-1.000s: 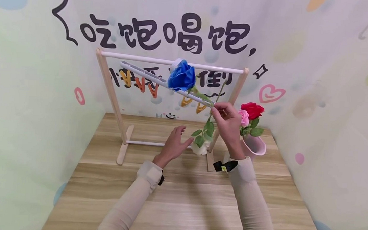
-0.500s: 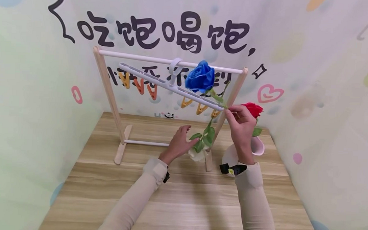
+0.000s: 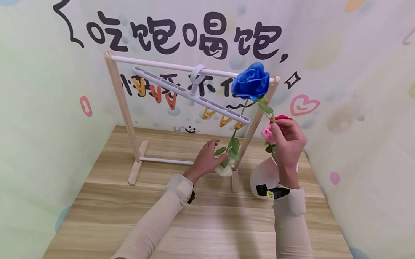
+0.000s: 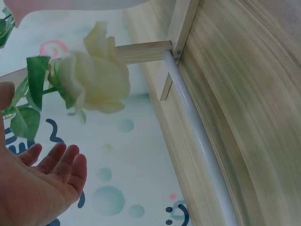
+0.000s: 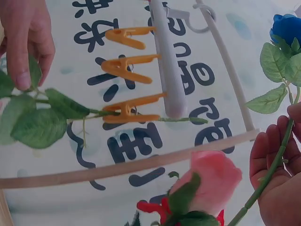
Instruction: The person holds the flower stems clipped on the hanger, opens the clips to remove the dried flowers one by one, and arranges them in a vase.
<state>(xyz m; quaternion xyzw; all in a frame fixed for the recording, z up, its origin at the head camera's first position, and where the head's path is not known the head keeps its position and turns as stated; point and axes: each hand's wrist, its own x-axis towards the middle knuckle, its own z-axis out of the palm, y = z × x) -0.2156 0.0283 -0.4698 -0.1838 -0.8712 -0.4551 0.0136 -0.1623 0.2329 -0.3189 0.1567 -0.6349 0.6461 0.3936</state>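
My right hand (image 3: 290, 147) pinches the green stem of a blue rose (image 3: 251, 80), its bloom upright beside the rack's right post. In the right wrist view the stem (image 5: 270, 181) runs down across the fingers. A white rose (image 4: 96, 75) hangs bloom-down, its stem gripped by the endmost yellow clip (image 5: 126, 111) of a grey hanger (image 3: 195, 98). Around that rose's leaves (image 3: 233, 146), my left hand (image 3: 206, 162) is held with fingers relaxed and spread, the thumb right at the leaves and nothing gripped.
The hanger hooks over the top bar of a wooden rack (image 3: 124, 107) and slants down to the right. More yellow and orange clips (image 3: 155, 93) hang along it. At the right a pale vase (image 3: 260, 181) holds a pink rose (image 3: 268, 134) and a red rose (image 3: 280, 118), partly behind my right hand.
My right hand has moved right with the blue rose, from in front of the hanger to past its right end. My left hand has shifted slightly right, close to the white rose.
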